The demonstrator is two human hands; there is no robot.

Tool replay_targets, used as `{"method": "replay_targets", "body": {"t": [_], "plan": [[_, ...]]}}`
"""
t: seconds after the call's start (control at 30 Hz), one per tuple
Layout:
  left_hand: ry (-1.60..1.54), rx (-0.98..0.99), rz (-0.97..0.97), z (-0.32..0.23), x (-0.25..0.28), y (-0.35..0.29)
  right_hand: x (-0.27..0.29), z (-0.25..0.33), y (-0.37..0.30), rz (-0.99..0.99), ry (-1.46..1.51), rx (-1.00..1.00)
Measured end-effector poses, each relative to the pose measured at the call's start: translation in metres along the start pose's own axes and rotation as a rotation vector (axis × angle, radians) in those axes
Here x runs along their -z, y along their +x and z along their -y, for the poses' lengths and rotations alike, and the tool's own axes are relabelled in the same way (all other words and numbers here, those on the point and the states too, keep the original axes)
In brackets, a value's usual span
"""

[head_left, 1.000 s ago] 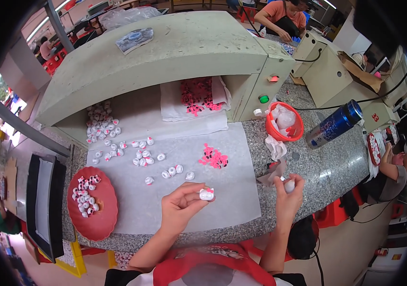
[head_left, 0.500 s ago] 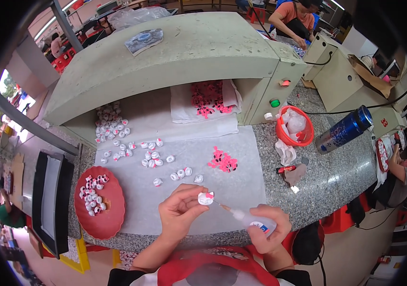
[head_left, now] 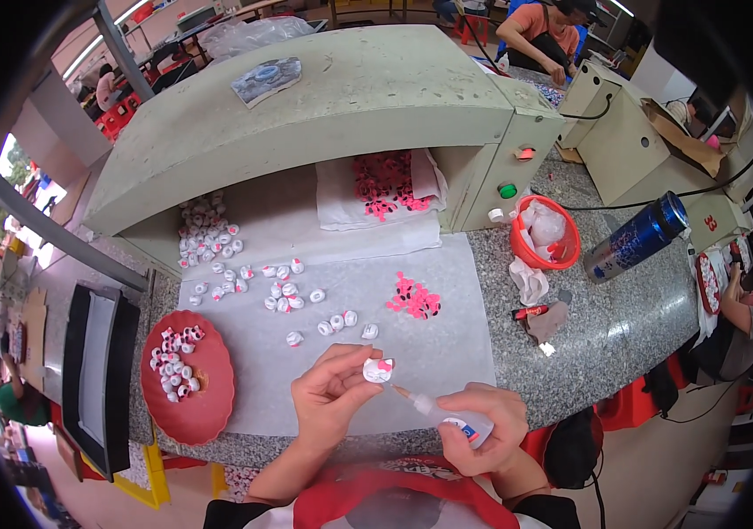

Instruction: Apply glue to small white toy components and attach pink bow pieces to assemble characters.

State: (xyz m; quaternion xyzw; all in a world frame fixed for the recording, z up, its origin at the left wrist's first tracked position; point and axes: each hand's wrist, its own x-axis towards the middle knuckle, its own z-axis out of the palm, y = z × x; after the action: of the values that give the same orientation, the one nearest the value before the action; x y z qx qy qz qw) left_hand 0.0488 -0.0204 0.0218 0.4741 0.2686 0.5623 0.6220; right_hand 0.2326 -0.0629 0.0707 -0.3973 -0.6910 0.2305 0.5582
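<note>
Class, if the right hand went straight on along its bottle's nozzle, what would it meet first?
Probably the white cat-head piece in the left hand: the right hand holds the squeeze bottle with its nozzle aimed up-left at it, though depth is unclear.

The held piece (head_left: 377, 372) is white and pink.

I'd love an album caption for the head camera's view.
Left hand pinches a small white piece while the right hand points a squeeze bottle toward it, a red dish nearby.
</note>
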Motion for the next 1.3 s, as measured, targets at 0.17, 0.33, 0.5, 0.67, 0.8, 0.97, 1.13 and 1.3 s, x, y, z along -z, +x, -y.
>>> {"method": "replay_targets", "body": {"t": [0.17,0.33,0.5,0.67,0.8,0.97,1.13,1.3], "plan": [[0.024,-0.017,0.002,-0.001,-0.001,-0.001,0.001,0.001,0.000,0.012,-0.001,0.005],[0.069,-0.031,-0.023,0.001,0.001,0.000,0.005,0.000,-0.001,0.034,-0.024,-0.046],[0.052,-0.019,-0.151,0.005,0.006,0.000,0.002,-0.025,0.000,-0.325,0.220,-0.592],[0.080,0.004,-0.166,0.007,0.011,-0.004,0.000,-0.124,-0.018,-0.352,0.239,-0.737],[0.100,0.014,-0.166,0.008,0.012,-0.004,-0.022,-0.155,-0.007,-0.036,-0.467,-0.729],[0.099,0.083,-0.211,0.006,0.013,-0.004,-0.039,-0.163,-0.001,0.122,-0.769,-0.532],[0.096,0.095,-0.171,0.015,0.017,-0.007,-0.038,-0.149,0.000,0.013,-0.426,-0.611],[0.122,0.101,-0.208,0.017,0.012,-0.005,-0.018,-0.087,0.014,0.073,0.339,-0.910]]}}
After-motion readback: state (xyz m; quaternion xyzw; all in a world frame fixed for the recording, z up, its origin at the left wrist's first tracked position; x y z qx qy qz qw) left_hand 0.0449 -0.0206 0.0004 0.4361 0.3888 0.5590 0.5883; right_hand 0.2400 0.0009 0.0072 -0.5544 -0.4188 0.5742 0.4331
